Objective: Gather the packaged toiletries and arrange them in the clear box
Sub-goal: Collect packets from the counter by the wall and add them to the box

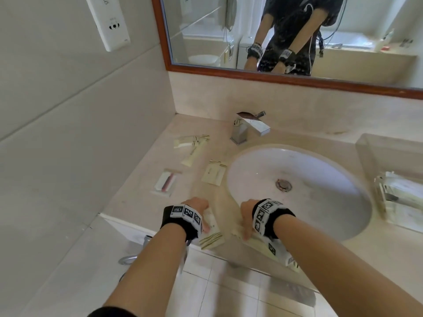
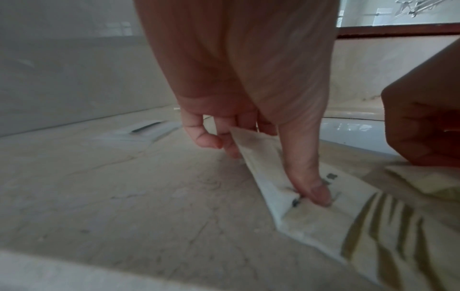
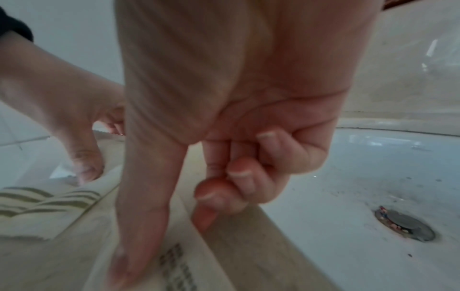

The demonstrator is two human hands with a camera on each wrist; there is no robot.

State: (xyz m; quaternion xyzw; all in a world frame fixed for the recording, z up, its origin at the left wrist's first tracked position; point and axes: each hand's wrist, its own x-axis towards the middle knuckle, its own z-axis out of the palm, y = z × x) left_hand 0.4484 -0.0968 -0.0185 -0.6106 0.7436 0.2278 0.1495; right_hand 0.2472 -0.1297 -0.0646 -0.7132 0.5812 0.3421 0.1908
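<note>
At the counter's front edge my left hand (image 1: 201,216) (image 2: 273,175) pinches a cream packet with olive stripes (image 1: 211,237) (image 2: 311,220), thumb on top and fingers under its lifted edge. Beside it my right hand (image 1: 246,225) (image 3: 161,246) pinches a second cream packet (image 1: 258,244) (image 3: 176,265) between thumb and index finger, with the other fingers curled. The clear box (image 1: 389,156) stands at the far right of the counter with packets (image 1: 402,193) inside. More packets (image 1: 191,141) (image 1: 214,172) and a clear-wrapped pink item (image 1: 166,181) lie left of the sink.
A white oval sink (image 1: 320,170) fills the middle of the counter, between my hands and the box. A chrome faucet (image 1: 247,128) stands behind it, under a wood-framed mirror (image 1: 274,74). A tiled wall closes the left side. The counter drops off just below my hands.
</note>
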